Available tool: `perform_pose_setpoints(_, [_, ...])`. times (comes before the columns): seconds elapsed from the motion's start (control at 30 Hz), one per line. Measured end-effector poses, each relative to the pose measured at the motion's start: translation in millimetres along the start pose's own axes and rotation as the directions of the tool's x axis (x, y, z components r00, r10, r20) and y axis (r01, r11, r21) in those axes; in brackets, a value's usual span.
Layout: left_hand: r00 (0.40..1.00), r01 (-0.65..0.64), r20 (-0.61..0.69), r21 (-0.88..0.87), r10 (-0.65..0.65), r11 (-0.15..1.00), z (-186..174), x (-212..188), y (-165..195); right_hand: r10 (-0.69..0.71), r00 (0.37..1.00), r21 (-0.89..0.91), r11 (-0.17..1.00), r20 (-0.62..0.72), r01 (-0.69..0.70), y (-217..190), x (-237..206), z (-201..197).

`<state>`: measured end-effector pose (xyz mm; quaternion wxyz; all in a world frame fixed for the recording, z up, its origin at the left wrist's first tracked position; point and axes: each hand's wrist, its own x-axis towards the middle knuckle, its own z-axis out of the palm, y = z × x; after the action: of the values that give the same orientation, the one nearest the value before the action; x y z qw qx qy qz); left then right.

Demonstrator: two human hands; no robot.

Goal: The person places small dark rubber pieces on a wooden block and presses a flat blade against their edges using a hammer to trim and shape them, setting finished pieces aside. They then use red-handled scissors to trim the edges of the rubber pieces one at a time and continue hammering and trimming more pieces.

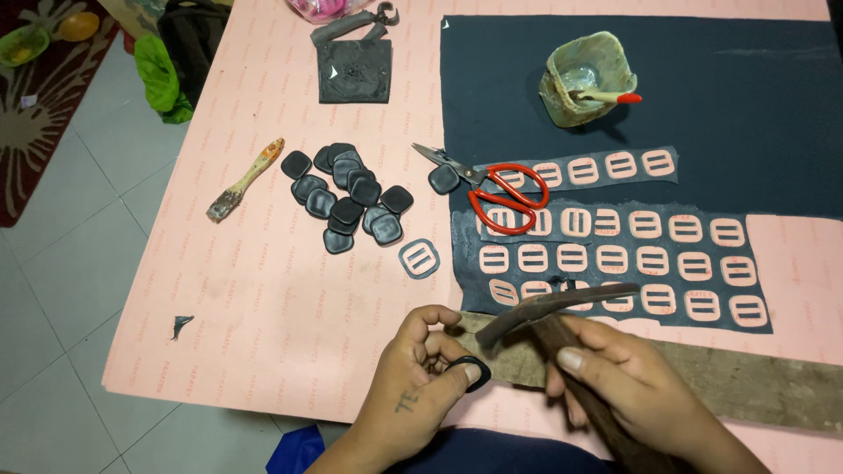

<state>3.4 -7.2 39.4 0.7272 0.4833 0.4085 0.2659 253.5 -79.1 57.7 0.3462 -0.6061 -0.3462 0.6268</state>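
Note:
My left hand (421, 377) pinches a small black rounded buckle piece (465, 367) against a worn wooden board (755, 382) at the near edge. My right hand (628, 377) grips the dark wooden handle of a hammer (562, 303), whose head hangs just above the piece. A pile of several black rounded-square buckle covers (347, 195) lies on the pink sheet (263, 298) farther out, with one open buckle frame (420, 258) beside it.
Red-handled scissors (500, 195) lie on dark fabric (746, 96) with cut-out buckle shapes. A glue pot (587, 77) with a red-tipped stick stands at the back. A brush (246, 178) lies left; a dark square pad (354, 70) and pliers are at the back. Tiled floor is on the left.

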Motion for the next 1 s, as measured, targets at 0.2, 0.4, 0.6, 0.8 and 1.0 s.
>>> perform_pose_setpoints(0.2, [0.994, -0.101, 0.056, 0.051, 0.098, 0.994, -1.0, -3.1, -3.5, 0.111, 0.985, 0.05, 0.992, 0.135, -0.119, -1.8, 0.3, -3.3])
perform_pose_setpoints(0.4, [0.983, -0.18, -0.048, -0.143, 0.175, 0.973, 0.1, 2.5, -9.0, -0.001, 1.0, 0.285, 0.958, 0.026, -0.007, 7.5, 4.9, -5.1])
perform_pose_setpoints(0.6, [0.989, -0.13, -0.104, -0.263, 0.106, 0.956, -9.3, 11.3, -14.6, 0.017, 0.999, 0.349, 0.937, -0.036, -0.003, 13.0, 7.7, 5.5])
perform_pose_setpoints(0.8, [0.975, -0.134, -0.214, -0.364, 0.057, 0.922, -7.9, 18.4, -14.9, 0.029, 0.997, 0.372, 0.928, -0.074, 0.001, 10.5, 7.7, 12.8])
perform_pose_setpoints(1.0, [0.968, -0.134, -0.243, -0.308, 0.058, 0.942, -0.5, 17.8, -8.1, -0.151, 0.981, 0.38, 0.906, -0.12, 0.186, 9.6, 9.0, 17.4])
